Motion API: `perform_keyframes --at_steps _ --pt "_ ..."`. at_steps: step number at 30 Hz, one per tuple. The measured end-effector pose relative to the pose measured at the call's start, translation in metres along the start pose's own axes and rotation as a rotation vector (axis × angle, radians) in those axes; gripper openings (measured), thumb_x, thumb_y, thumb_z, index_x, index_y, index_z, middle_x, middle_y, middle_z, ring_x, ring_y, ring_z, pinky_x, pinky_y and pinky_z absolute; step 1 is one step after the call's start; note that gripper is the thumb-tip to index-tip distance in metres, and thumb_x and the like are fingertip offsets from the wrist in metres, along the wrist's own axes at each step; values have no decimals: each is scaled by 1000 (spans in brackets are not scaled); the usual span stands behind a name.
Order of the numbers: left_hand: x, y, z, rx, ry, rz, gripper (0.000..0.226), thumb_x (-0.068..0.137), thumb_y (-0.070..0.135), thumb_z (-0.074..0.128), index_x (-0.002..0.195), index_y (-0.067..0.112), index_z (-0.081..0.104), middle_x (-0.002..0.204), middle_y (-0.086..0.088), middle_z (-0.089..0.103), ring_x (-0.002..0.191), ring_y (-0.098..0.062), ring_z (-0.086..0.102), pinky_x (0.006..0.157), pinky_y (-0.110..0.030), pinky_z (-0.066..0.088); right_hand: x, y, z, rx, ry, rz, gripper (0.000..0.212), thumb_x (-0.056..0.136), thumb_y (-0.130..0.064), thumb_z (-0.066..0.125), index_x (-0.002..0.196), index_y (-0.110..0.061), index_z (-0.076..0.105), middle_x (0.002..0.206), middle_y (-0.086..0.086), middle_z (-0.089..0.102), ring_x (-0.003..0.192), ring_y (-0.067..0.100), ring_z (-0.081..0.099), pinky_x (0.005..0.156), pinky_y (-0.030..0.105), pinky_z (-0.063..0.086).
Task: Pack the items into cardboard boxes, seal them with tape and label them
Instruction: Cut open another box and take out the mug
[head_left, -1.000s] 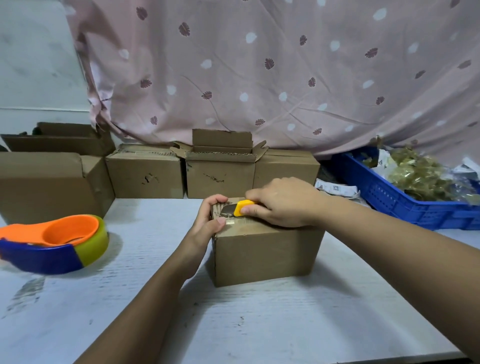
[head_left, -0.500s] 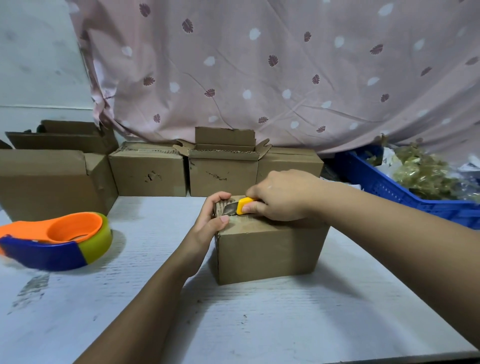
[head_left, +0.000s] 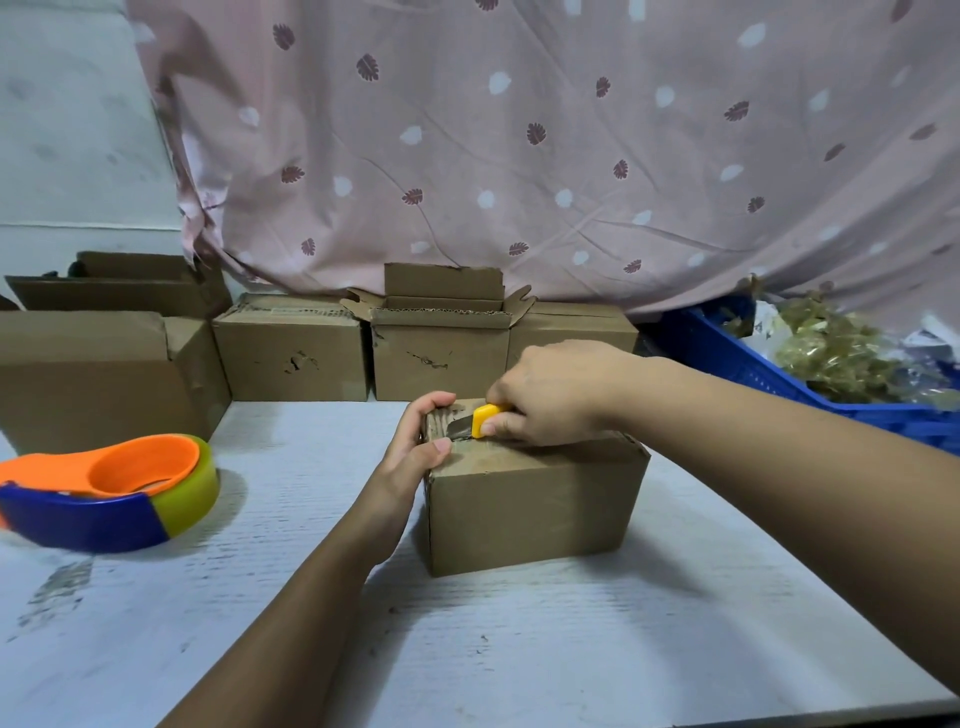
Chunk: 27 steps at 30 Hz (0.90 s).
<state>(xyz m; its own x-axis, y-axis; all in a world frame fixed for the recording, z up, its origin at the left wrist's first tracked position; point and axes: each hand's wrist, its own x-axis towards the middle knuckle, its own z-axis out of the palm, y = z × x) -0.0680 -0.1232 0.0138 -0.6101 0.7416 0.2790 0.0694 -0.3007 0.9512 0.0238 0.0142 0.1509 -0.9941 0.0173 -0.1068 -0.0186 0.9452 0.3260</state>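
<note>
Closed cardboard box (head_left: 530, 504) sits mid-surface (head_left: 519, 649). Left hand (head_left: 421, 441) grip wraps its top-left corner. Right hand (head_left: 550, 395) grip pinches yellow cutter (head_left: 480, 418), blade on taped top seam. Probably trimming tape: sealing nearly done, no label visible. Tape dispenser (head_left: 104, 493) lies left.

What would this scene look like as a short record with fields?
Workpiece: small brown cardboard box on the white table
Left hand: grips the box's top left edge
Right hand: holds a yellow-handled utility knife, blade on the box top
Left of the box: orange-and-blue tape dispenser
Behind: row of brown cardboard boxes, one open
Far right: blue plastic crate with packets
</note>
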Motion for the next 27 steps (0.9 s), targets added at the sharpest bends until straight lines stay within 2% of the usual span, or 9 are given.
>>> perform_keyframes --at_steps 4,8,12,17,20,23,25,27 --pt "1 0 1 -9 10 -3 47 65 42 57 112 40 57 110 9 60 97 -12 54 82 -27 42 3 -3 -8 -172 -57 -19 39 97 -53 33 103 -23 57 88 4 48 79 26 44 66 32 38" --pt "1 -1 0 -15 19 0 45 65 41 57 110 39 58 115 4 57 102 -16 51 88 -31 38 2 2 -5 -241 -58 -57 44 98 -54 30 110 -22 58 106 8 59 80 26 44 66 32 34" --pt "1 0 0 -1 21 4 46 65 42 57 111 38 58 118 1 54 104 -16 51 88 -29 38 -6 12 -4 -265 -77 -44 45 97 -55 30 116 -25 58 107 7 60 86 28 49 66 32 32" --pt "0 1 0 24 23 1 46 65 44 57 111 39 58 119 0 55 104 -14 52 89 -28 39 -14 20 -6 -345 -128 -22 45 97 -55 30 107 -23 60 93 4 57 78 25 44 66 30 40" --pt "-1 2 1 35 32 4 50 64 45 56 113 34 56 114 6 58 98 -11 55 82 -24 41 -17 23 -9 -434 -161 -21 43 97 -54 31 102 -23 60 79 0 46 76 25 46 57 27 36" --pt "-1 5 1 49 34 6 51 64 44 56 113 35 57 113 8 60 100 -11 57 81 -22 44 -22 31 -9 -492 -204 9 41 97 -53 31 97 -23 57 93 3 57 76 24 47 55 27 34" --pt "-1 6 0 65 34 6 52 64 44 57 116 39 58 117 11 61 107 -12 58 87 -25 44 -27 38 -7 -514 -232 25 43 98 -53 29 104 -23 58 93 2 56 78 24 47 59 29 35" --pt "-3 8 -2 109 20 1 57 66 45 56 123 45 54 126 13 58 118 -9 54 100 -29 40 -33 44 -5 -537 -259 34 43 99 -52 28 109 -23 58 82 -1 46 77 24 47 60 28 37"
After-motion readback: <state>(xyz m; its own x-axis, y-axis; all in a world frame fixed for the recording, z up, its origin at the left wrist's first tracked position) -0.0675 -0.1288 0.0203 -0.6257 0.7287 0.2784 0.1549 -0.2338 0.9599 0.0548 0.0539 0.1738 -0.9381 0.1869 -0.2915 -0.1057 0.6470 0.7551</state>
